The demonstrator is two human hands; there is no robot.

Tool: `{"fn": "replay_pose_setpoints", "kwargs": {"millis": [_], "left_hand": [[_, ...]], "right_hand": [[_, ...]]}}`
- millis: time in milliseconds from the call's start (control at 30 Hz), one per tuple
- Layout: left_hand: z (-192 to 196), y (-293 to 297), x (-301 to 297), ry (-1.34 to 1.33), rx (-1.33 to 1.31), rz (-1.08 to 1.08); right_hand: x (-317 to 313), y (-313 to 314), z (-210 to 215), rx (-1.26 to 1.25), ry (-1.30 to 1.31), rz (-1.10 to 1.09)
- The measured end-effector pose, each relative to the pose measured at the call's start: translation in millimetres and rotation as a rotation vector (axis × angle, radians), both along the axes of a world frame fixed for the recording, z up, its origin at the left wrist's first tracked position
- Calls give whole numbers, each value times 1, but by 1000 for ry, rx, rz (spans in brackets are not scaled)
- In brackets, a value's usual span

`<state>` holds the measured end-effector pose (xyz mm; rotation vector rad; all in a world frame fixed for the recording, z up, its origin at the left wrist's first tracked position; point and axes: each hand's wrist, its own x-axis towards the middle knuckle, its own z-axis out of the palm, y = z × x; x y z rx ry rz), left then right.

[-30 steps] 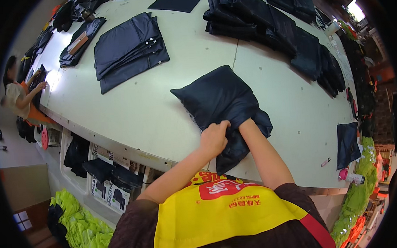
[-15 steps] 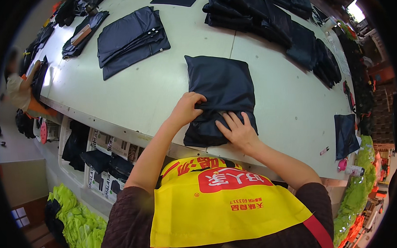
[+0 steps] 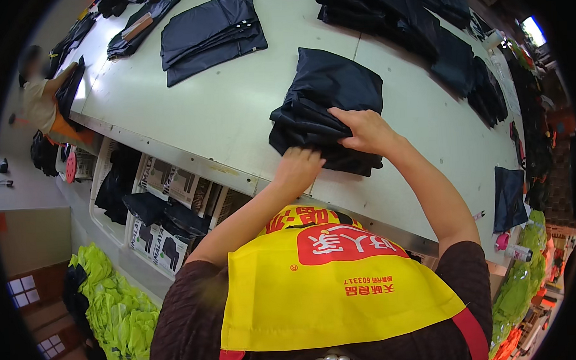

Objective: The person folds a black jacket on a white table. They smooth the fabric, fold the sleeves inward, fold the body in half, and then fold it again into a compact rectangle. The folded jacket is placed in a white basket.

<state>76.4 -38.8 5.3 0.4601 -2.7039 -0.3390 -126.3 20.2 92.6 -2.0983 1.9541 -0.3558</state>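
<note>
A dark navy piece of cloth, perhaps a garment, lies partly folded on the pale table in front of me. Its near half is bunched into loose layers, and the far half is smoother. My left hand is at the near left edge of the cloth with fingers bent against it; the fingertips are partly hidden by the fabric. On the right side, my right hand grips the bunched layers, thumb below and fingers stretched over the top.
Folded dark pieces lie at the far left of the table. Dark stacks line the far right. A dark folded piece and a bottle are at the right edge. Beyond the left edge, a person handles dark cloth.
The near part of the cloth has been gathered up and away from me into a bunch. My left hand has moved down to its near edge; my right hand has moved up onto the layers.
</note>
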Motion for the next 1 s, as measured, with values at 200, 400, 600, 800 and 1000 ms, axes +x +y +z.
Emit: {"fn": "replay_pose_setpoints", "kwargs": {"millis": [200, 400, 600, 800, 1000], "left_hand": [[3, -18, -14, -429, 41, 122], [60, -24, 28, -419, 94, 21], [36, -44, 43, -340, 60, -90], [61, -45, 34, -182, -88, -292], [55, -4, -3, -619, 190, -257]], "right_hand": [[14, -6, 11, 131, 76, -56], [39, -7, 31, 385, 158, -97], [58, -8, -21, 32, 339, 192], [72, -28, -31, 318, 409, 370], [57, -88, -11, 591, 183, 499]]}}
